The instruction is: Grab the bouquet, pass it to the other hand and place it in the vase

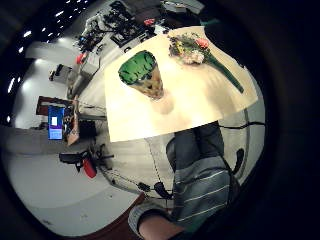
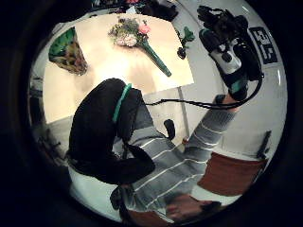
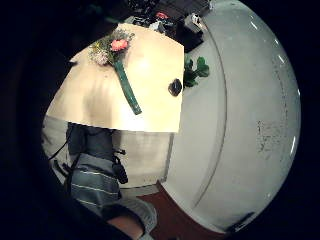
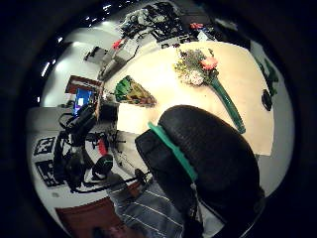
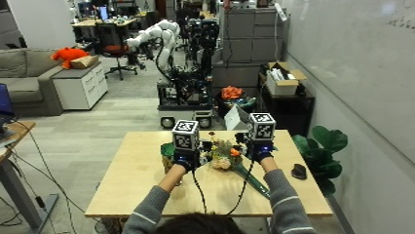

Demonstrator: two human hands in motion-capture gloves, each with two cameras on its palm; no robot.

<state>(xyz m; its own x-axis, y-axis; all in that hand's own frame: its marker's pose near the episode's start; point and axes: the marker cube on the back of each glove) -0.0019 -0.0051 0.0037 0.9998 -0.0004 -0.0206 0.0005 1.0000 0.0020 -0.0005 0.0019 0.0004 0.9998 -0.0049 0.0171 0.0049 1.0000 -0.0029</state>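
In the outside view the bouquet point(image 5: 223, 157) lies on the wooden table point(image 5: 129, 185), its pale and pink flowers pointing away from me and its green wrapped stem point(image 5: 256, 181) running toward the near right. A green patterned vase point(image 5: 166, 153) stands upright to its left, partly behind my left hand point(image 5: 184, 159). My right hand point(image 5: 260, 153) hovers over the stem side. Both hands are raised above the table and hold nothing. The palm views look down on the vase point(image 1: 141, 75) and bouquet point(image 1: 190, 50) from well above. The right palm view also shows the bouquet point(image 3: 114, 47).
A black mouse point(image 5: 298, 171) sits near the table's right edge, and a potted plant point(image 5: 321, 146) stands just beyond it by the wall. Behind the table are a cart with robot arms point(image 5: 185, 83) and cabinets. The table's left half is bare wood.
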